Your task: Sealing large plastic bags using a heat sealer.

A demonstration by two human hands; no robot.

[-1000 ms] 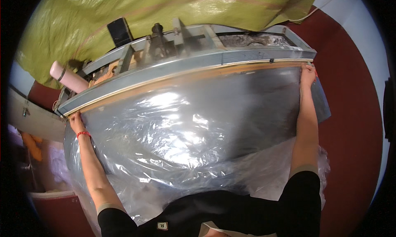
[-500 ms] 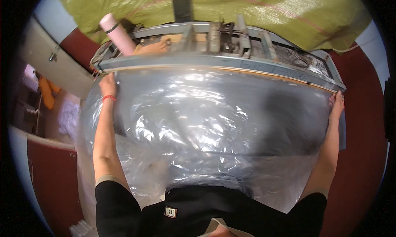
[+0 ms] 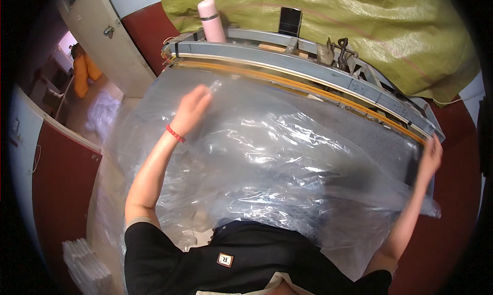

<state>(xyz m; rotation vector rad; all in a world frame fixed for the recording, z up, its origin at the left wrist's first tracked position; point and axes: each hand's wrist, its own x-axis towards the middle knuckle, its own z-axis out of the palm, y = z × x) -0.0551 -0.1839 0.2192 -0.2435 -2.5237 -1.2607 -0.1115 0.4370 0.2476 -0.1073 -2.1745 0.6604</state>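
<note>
Covering much of the dark bench [image 3: 380, 130]: clear plastic film [image 3: 246, 141], spread wide and heavily wrinkled, with a corner left hanging at the bench's right side.
Coverage: judged only partial; the far left is overlaid, while a dark wedge is left bare at the right, between the film's slanting edge and the frame. The wrinkles are not smoothed out.
Yellow-green sheet [image 3: 390, 33]: draped in folds behind the frame, kept apart from the film.
Grey metal frame [image 3: 287, 62]: set along the bench's far side; the film is not seen to be clamped under it.
Orange strip [image 3: 359, 106]: run along the frame's near side; the film's edge is not lined up with it at the right.
Right hand [image 3: 432, 156]: held at the strip's right end, fingertips bent toward it; whether anything is pinched by this grip cannot be told.
Left hand [image 3: 192, 110]: blurred, raised over the film's left part; a wisp of film appears pinched in its grip.
Pink bottle [image 3: 213, 28]: stood at the frame's left end, untouched.
Black phone [image 3: 290, 21]: propped upright behind the frame.
</note>
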